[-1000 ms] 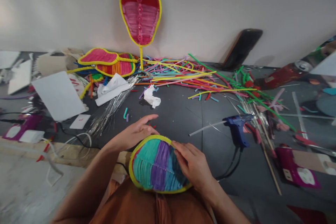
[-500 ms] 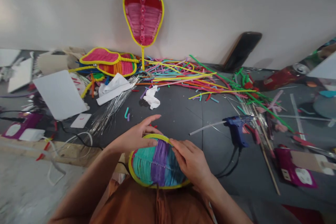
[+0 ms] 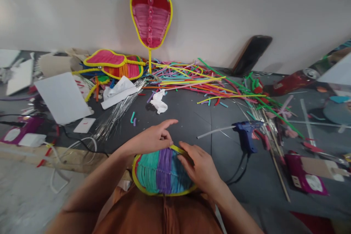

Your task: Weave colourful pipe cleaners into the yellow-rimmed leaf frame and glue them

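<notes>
On my lap rests a teal, purple and blue oval craft piece (image 3: 160, 171) with a yellow rim. My left hand (image 3: 153, 138) curls over its far edge, thumb and fingers pinching the yellow rim, forefinger stretched forward. My right hand (image 3: 199, 166) lies on the right side of the piece, fingertips pressing the rim right beside the left hand. Both hands are closed on the piece.
A blue glue gun (image 3: 246, 133) lies right of my hands on the dark mat. A heap of coloured pipe cleaners (image 3: 197, 80) spreads behind. A red-pink paddle shape (image 3: 150, 14) leans on the wall, another pink-and-orange piece (image 3: 112, 62) lies left. White cards, foil strands and cables clutter the left.
My left hand has moved right along the far rim and closed down on it. The oval piece has tipped flatter and lower on my lap. My right hand stays on its right side.
</notes>
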Demonstrator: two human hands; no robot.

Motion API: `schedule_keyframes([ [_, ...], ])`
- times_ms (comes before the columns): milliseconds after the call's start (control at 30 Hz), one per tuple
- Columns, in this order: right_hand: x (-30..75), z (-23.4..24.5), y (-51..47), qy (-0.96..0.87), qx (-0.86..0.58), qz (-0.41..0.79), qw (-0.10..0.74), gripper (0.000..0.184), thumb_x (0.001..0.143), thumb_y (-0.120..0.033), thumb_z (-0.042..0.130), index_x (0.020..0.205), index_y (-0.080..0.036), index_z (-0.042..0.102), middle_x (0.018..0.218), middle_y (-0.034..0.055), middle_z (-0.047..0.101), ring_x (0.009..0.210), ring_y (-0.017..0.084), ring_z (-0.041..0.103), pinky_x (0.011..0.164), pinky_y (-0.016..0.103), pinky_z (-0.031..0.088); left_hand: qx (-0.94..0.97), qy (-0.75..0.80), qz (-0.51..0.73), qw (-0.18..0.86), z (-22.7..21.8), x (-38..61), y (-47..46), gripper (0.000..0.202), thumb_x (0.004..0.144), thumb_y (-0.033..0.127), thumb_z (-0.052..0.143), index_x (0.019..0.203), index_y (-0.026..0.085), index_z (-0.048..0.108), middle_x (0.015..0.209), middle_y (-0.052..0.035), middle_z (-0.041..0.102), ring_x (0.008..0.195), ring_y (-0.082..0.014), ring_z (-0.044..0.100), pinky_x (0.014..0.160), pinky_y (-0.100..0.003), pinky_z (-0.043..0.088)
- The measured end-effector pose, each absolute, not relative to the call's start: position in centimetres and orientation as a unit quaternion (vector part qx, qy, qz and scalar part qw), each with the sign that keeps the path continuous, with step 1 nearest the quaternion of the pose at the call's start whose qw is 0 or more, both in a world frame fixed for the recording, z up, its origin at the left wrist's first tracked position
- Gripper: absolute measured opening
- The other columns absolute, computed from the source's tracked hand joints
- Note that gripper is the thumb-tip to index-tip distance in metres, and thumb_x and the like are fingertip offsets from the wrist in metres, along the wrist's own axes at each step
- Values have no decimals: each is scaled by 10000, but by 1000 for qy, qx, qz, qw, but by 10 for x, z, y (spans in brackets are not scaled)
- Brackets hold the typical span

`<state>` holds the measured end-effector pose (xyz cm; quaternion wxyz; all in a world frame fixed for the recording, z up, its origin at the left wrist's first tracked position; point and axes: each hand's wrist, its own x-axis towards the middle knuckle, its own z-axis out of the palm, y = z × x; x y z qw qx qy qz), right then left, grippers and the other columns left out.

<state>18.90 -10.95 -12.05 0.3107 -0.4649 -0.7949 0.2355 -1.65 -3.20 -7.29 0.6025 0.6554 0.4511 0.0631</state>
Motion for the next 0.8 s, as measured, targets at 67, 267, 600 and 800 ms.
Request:
schedule_keyframes([
  [67,195,-121,-111,-791,-472,239,308,289,924,-252,520,1191,-154,577,959,95,719,838,207,668,747,334,555,653,452,61,605,-71,-17,-31,676,805,246,526,1437,238,288,850,7,686,782,-153,619,753,-259,442],
  [267,200,-119,-112,-787,-461,253,321,228,908,-182,542,1119,-196,628,958,69,720,846,185,657,787,323,537,673,444,49,590,-72,-17,-28,664,806,243,517,1434,223,300,825,10,678,767,-149,600,757,-260,435],
  [600,196,-120,-113,-784,-463,252,327,209,907,-151,524,1069,-200,647,926,59,721,799,175,642,751,317,529,693,424,12,582,-66,-12,-21,714,813,263,525,1468,253,240,897,3,701,799,-163,628,740,-253,432],
  [800,199,-116,-112,-781,-479,248,314,230,912,-201,534,1124,-178,620,980,75,711,875,190,638,804,334,523,700,421,22,577,-67,-7,-21,717,783,207,522,1456,222,277,863,-4,704,765,-156,623,702,-243,439],
])
